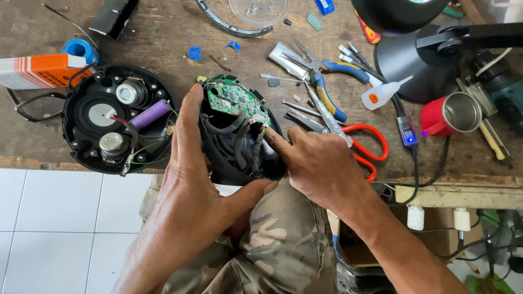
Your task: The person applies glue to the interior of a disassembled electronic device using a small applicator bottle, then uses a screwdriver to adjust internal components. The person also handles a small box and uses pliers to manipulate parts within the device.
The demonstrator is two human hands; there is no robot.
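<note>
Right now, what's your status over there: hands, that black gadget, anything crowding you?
Left hand cradles the black housing. Right hand fingertip at wires under the green circuit board. Speaker half lies left; pliers and scissors close right.

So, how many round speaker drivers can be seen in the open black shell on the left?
3: a large centre driver, a small one above it, and a small one below it. None looks hidden.

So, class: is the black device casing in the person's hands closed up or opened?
Opened: the black casing shows its green circuit board and wrapped wires, gripped by the left hand.
</note>
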